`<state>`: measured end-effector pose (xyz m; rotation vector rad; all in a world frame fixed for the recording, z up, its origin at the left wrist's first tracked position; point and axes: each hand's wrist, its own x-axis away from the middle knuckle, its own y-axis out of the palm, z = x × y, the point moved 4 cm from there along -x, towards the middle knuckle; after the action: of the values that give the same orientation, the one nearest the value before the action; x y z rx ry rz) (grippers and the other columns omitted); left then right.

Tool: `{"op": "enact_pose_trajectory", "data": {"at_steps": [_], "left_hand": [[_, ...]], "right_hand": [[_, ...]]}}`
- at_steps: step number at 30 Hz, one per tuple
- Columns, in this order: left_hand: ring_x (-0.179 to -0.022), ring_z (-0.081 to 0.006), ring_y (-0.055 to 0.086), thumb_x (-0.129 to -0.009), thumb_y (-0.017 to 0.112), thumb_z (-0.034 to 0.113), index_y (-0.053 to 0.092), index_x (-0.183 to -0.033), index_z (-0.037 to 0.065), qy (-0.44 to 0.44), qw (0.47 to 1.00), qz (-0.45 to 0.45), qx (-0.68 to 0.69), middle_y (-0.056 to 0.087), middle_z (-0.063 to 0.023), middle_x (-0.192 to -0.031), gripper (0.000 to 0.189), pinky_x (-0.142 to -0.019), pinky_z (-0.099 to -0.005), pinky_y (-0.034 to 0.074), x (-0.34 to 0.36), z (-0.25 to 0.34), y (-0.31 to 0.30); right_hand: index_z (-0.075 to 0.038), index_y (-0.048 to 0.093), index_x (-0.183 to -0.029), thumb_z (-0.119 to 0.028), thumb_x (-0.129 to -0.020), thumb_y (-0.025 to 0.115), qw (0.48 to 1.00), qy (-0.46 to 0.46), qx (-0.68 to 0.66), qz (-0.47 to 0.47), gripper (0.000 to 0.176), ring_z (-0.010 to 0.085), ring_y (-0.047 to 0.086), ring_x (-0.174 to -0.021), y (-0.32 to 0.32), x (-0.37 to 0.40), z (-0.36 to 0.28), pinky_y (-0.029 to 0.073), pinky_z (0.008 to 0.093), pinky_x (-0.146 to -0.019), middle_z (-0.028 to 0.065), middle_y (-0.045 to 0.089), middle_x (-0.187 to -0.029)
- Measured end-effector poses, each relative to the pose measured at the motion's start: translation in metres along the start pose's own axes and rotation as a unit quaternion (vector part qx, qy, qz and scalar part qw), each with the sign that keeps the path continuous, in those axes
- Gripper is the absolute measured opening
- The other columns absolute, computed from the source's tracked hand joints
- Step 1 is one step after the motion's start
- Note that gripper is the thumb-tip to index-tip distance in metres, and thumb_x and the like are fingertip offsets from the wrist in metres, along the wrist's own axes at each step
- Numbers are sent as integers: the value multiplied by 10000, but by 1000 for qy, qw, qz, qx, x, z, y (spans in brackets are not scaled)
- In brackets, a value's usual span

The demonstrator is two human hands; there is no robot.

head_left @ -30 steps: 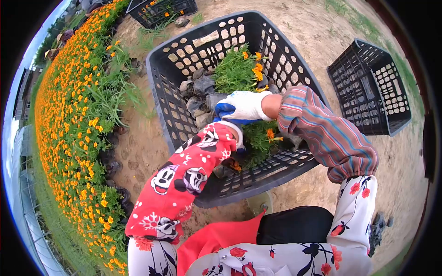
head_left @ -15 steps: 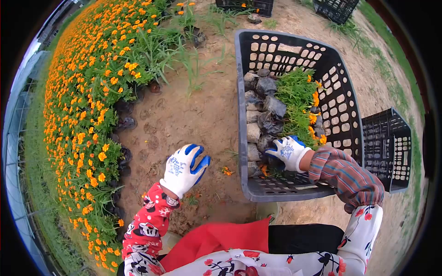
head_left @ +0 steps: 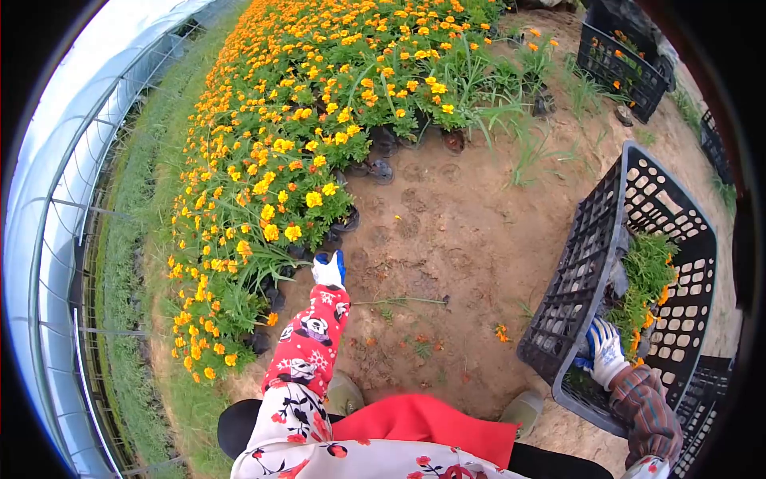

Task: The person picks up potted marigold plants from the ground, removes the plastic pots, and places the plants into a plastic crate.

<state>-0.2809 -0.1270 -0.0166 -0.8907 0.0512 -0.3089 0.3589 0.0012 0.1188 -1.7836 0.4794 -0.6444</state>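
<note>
My left hand, in a white and blue glove, reaches to the near edge of a dense bed of orange marigolds. Its fingers are apart beside the dark pots there, and I see nothing held. My right hand, gloved alike, is inside the near end of a black plastic crate. Its fingers look spread and partly bent, low by the inner wall; their tips are partly hidden. Beyond it in the crate lie marigold plants on their sides; the wall hides most of their pots.
Bare soil lies between bed and crate, with a loose orange flower and a stem on it. Another black crate stands at the upper right. My boots are at the near edge. A plastic-covered greenhouse runs along the left.
My left hand has moved from above the bare soil to the marigold bed's edge. My right hand stays in the crate. The view has turned left, so the crate appears farther right.
</note>
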Motion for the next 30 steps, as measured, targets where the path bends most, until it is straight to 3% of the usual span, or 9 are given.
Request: {"op": "enact_pose_trajectory", "data": {"at_steps": [4,8,12,16,18,20,22,29,30], "left_hand": [[-1035,-268,545,-693,718,384,500,-1196,41,144,989,38,-4,575,-138,-1135,646,-865,-355,442,-37,18,6],[-1073,-305,529,-789,573,501,539,-1160,44,-18,986,-90,-143,590,-159,-1123,589,-878,-359,436,-52,35,14],[-1214,-306,407,-926,370,360,459,-1272,90,281,931,-40,-230,469,-158,-1289,448,-1028,-365,297,-65,15,27],[-1249,-296,363,-917,400,297,399,-1312,58,312,932,-23,-184,411,-129,-1347,462,-1053,-370,256,-55,-13,37],[-1169,-312,445,-887,443,356,435,-1273,66,180,965,-94,-164,483,-142,-1270,483,-977,-371,346,-59,23,32],[-1103,-344,484,-876,437,386,506,-1189,81,269,960,-73,-29,512,-159,-1220,442,-912,-382,394,-69,39,48],[-1087,-341,494,-894,422,349,516,-1160,61,493,842,-127,-179,537,-166,-1179,403,-909,-397,398,-106,31,96],[-938,-212,563,-912,417,297,578,-1119,93,530,842,22,-98,605,-77,-1063,332,-867,-358,429,-103,30,100],[-923,-208,573,-908,437,274,576,-1121,84,386,901,-166,110,616,-67,-1041,318,-843,-351,442,-90,37,90]], "right_hand": [[-32,323,-1289,-361,-577,732,999,-3,-9,-31,885,390,369,-1175,2,-2,11,279,501,-989,206,375,-1279],[-26,334,-1273,-369,-551,767,999,-7,13,-39,909,382,368,-1167,11,1,22,272,488,-993,205,387,-1253],[-24,340,-1266,-371,-556,761,999,5,10,-46,896,381,371,-1158,10,-1,22,273,481,-995,206,387,-1245],[-25,327,-1266,-388,-548,760,997,19,25,-75,913,377,370,-1159,9,-3,19,270,480,-995,202,377,-1253],[-25,337,-1261,-382,-542,761,997,3,28,-73,907,372,371,-1166,13,-1,22,271,482,-994,201,385,-1250],[-25,365,-1245,-401,-557,757,997,4,28,-72,876,367,386,-1163,6,-4,18,274,487,-991,200,410,-1232],[-38,375,-1252,-427,-594,745,998,2,22,-55,849,361,421,-1144,-3,-6,12,313,483,-966,195,432,-1227],[-99,394,-1274,-465,-665,704,999,8,-46,-12,775,341,469,-1116,-15,-8,5,359,448,-950,156,479,-1217],[-96,406,-1265,-476,-672,702,997,6,-71,-7,764,347,464,-1119,-15,-10,4,364,439,-950,160,478,-1218]]}}
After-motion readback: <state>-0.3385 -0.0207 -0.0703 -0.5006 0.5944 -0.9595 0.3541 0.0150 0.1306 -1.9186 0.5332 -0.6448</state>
